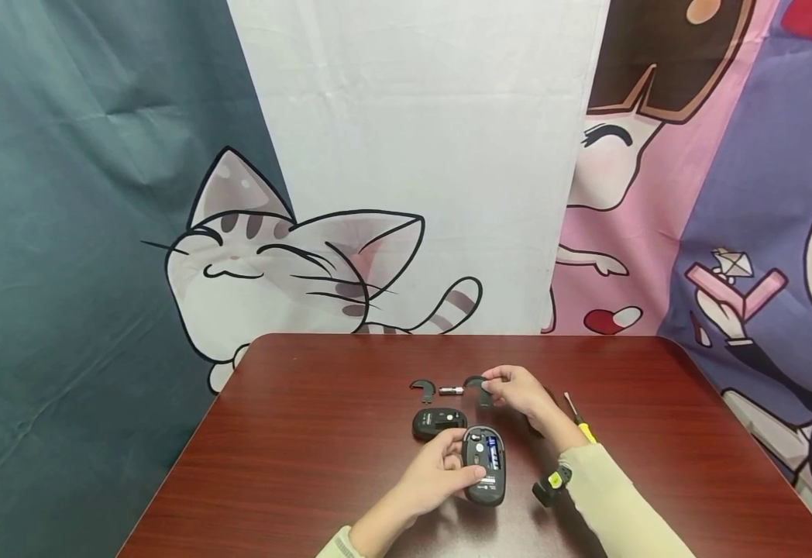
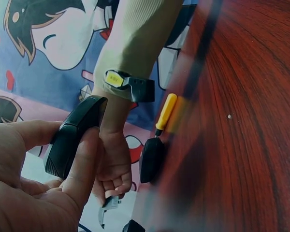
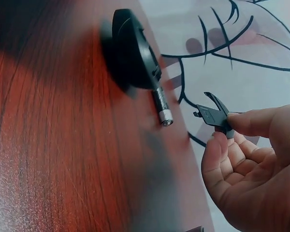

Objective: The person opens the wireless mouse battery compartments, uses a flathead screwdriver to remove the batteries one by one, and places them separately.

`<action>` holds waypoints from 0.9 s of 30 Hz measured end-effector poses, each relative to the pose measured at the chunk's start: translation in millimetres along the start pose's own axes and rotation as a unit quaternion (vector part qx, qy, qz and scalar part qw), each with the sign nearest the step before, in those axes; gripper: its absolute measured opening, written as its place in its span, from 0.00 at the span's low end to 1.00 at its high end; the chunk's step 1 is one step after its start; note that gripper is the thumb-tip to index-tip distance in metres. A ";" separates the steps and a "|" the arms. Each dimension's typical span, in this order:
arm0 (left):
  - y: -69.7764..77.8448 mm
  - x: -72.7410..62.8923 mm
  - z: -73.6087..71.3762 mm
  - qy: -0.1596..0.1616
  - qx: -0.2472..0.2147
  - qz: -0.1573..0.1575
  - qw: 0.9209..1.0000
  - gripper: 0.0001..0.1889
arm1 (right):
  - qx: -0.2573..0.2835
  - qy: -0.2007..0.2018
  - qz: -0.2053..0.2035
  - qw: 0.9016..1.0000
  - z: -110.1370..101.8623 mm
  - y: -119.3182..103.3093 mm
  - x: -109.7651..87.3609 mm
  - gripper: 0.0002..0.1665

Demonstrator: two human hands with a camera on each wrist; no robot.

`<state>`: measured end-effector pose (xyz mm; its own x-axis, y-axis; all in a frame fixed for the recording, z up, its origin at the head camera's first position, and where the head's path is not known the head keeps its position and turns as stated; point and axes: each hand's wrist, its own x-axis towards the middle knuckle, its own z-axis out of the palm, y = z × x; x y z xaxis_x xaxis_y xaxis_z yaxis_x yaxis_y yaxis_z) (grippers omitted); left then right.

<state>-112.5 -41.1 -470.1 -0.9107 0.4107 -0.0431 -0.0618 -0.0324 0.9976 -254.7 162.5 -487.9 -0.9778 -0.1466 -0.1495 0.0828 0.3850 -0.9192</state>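
Observation:
In the head view, my left hand grips a black computer mouse, underside up. Its battery compartment is uncovered, with a blue battery inside. Beyond it, my right hand pinches a dark curved battery cover between thumb and fingers, raised above the tabletop in the right wrist view. A similar cover lies to the left on the table. Between the two covers is a loose battery. Another black mouse, also underside up, rests just behind my left hand.
A yellow-handled screwdriver lies right of my right forearm. Near its tip sits a black rounded object, mostly hidden by the forearm in the head view. The reddish-brown table ends at a printed cloth backdrop.

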 end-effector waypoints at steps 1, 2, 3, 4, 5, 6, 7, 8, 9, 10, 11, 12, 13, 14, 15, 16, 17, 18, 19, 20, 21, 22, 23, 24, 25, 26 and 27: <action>0.2 -0.1 -0.1 0.000 0.000 0.000 1.000 0.32 | 0.000 0.003 0.002 1.000 0.8 0.4 1.5 0.13; 0.4 0.0 -0.2 0.001 0.000 -0.001 1.000 0.32 | -0.002 0.004 0.001 1.000 1.7 1.1 3.2 0.13; 0.4 -0.1 -0.4 0.002 0.000 -0.001 1.000 0.32 | -0.006 0.006 0.000 1.000 2.5 1.7 4.8 0.13; 0.4 0.0 -0.5 0.002 0.000 -0.002 1.000 0.32 | -0.008 0.007 -0.001 1.000 3.3 2.3 6.2 0.13; 0.3 -0.2 -0.7 0.003 0.000 -0.002 1.000 0.32 | -0.009 0.009 0.000 1.000 4.2 2.5 7.8 0.13; 0.4 0.0 -0.7 0.004 0.000 -0.002 1.000 0.33 | -0.011 0.009 -0.001 1.000 5.1 3.0 9.2 0.13; 0.3 -0.1 -0.9 0.004 -0.001 -0.002 1.000 0.33 | -0.014 0.010 -0.001 1.000 5.9 3.6 10.7 0.13; 0.4 0.0 -1.0 0.004 -0.001 -0.003 1.000 0.33 | -0.017 0.010 -0.002 1.000 6.6 4.1 12.1 0.13; 0.5 -0.2 -1.1 0.004 0.000 -0.003 1.000 0.33 | -0.019 0.010 -0.001 1.000 7.3 4.7 13.5 0.13; 0.5 -0.2 -1.3 0.005 0.001 -0.003 1.000 0.33 | -0.021 0.010 0.000 1.000 8.1 5.4 14.9 0.13; 0.7 -0.6 -1.5 0.005 0.001 -0.003 1.000 0.33 | -0.022 0.010 0.002 1.000 8.8 6.0 16.1 0.12; 0.9 -0.8 -1.6 0.005 0.001 -0.005 1.000 0.33 | -0.022 0.010 0.003 1.000 9.5 6.5 17.3 0.12; 1.0 -1.0 -1.7 0.005 0.002 -0.005 1.000 0.33 | -0.023 0.009 0.004 1.000 10.0 7.2 18.4 0.12; 1.0 -1.2 -1.8 0.005 0.003 -0.006 1.000 0.33 | -0.022 0.009 0.006 1.000 10.5 7.5 19.4 0.12; 0.9 -1.7 -1.8 0.005 0.002 -0.007 1.000 0.33 | -0.020 0.009 0.008 1.000 11.0 8.0 20.5 0.11; 0.7 -2.1 -1.8 0.006 0.001 -0.007 1.000 0.33 | -0.021 0.008 0.009 1.000 11.3 8.8 21.7 0.11; 0.6 -2.4 -1.6 0.006 0.000 -0.008 1.000 0.33 | -0.021 0.008 0.010 1.000 11.6 9.4 22.7 0.11; 0.2 -2.7 -1.5 0.006 -0.001 -0.007 1.000 0.32 | -0.020 0.008 0.011 1.000 11.8 10.3 23.7 0.11; 0.1 -3.0 -1.3 0.007 -0.002 -0.006 1.000 0.32 | -0.021 0.008 0.013 1.000 11.8 11.2 24.9 0.11; -0.1 -3.2 -1.2 0.008 -0.003 -0.007 1.000 0.32 | -0.021 0.010 0.015 1.000 11.8 12.0 25.9 0.11; -0.4 -3.4 -1.1 0.009 -0.005 -0.007 1.000 0.32 | -0.023 0.010 0.016 1.000 11.8 12.9 26.8 0.11; -0.6 -3.4 -1.2 0.009 -0.005 -0.006 1.000 0.32 | -0.025 0.011 0.016 1.000 11.8 13.7 27.8 0.11; -0.9 -3.3 -1.5 0.009 -0.004 -0.006 1.000 0.32 | -0.025 0.012 0.018 0.999 11.8 13.8 28.2 0.11; -1.0 -3.1 -2.0 0.008 -0.003 -0.007 1.000 0.32 | -0.026 0.012 0.017 0.999 11.9 14.1 28.9 0.11; -0.9 -3.2 -2.4 0.008 -0.002 -0.008 1.000 0.32 | -0.029 0.012 0.016 0.999 12.2 14.0 29.5 0.11; -1.0 -3.2 -3.0 0.008 0.000 -0.008 1.000 0.32 | -0.030 0.012 0.015 0.999 12.6 13.7 29.8 0.11; -1.1 -3.3 -3.6 0.007 0.001 -0.007 1.000 0.32 | -0.033 0.012 0.013 0.999 13.2 13.2 30.3 0.11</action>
<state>-110.8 -45.7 -471.2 -0.9152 0.3988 -0.0580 -0.0739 -0.0247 0.9970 -280.7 151.2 -509.4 -0.9799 -0.1148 -0.1630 0.0956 0.4469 -0.8895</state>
